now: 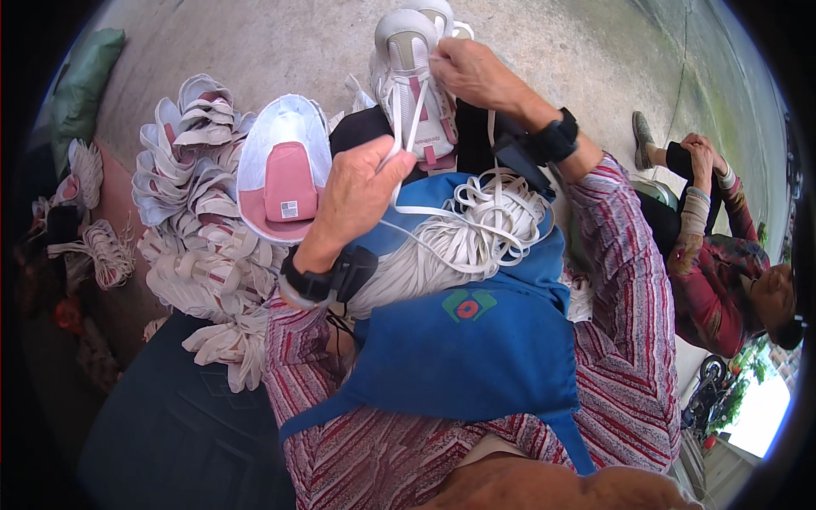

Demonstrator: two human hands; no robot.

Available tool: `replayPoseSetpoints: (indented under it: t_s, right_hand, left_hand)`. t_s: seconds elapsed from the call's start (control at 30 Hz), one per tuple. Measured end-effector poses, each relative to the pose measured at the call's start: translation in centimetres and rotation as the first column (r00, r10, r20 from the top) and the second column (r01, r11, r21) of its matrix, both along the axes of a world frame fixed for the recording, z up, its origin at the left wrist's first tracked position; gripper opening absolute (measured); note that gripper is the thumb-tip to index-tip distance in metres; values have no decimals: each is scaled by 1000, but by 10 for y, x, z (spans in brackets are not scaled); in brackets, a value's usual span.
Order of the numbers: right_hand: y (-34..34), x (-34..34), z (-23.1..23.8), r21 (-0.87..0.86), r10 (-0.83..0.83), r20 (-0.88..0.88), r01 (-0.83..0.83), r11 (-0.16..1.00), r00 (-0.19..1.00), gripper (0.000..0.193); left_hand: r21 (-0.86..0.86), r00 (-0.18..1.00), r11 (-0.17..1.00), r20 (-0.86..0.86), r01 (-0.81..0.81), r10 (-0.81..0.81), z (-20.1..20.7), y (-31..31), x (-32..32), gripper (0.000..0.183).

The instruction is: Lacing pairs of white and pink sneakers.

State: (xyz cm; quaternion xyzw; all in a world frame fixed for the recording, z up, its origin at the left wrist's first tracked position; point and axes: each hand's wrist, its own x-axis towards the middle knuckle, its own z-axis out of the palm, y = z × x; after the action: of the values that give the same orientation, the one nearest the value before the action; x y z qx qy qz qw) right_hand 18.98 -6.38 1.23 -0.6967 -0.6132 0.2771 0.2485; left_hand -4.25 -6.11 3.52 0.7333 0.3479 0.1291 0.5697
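A white shoe upper (439, 119) with pink and grey parts stands in front of me, its toe toward me. A white shoelace (414, 127) runs over it. My left hand (361, 187) pinches this lace just below the upper on the left. At the upper's top right edge my right hand (476, 75) is closed on lace; its fingertips are partly hidden. A loose bundle of white laces (501, 212) lies on the blue apron (459, 357) over my lap. Left of my left hand, a white piece with a pink panel (293, 183) rests on a pile.
The pile of white and pink shoe uppers (200, 212) rises on my left. Beyond it are tied lace bundles (109, 255) and a green sack (89, 76). A seated person (722, 255) is at the right, hands together. Concrete floor (280, 42) lies ahead.
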Motion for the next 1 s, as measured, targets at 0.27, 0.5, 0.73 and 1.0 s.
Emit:
replayPoseSetpoints:
  t_s: [0.27,0.5,0.73,1.0]
  right_hand:
    - [-53,-28,27,-276,-44,-513,-117,954,857,34]
    - [-52,-34,15,-217,-69,-501,-48,975,863,24]
    - [-51,-37,14,-61,-26,-129,18,998,991,20]
    - [-44,-31,11,-72,-12,-138,2,997,990,21]
  left_hand:
    - [117,998,991,-20,58,-56,10,-31,14,21]
    - [-4,995,1000,100,9,-9,-5,7,23,31]
    - [714,994,692,76,-110,79,-33,54,44,10]
    - [826,951,485,-308,287,-39,-21,74,54,8]
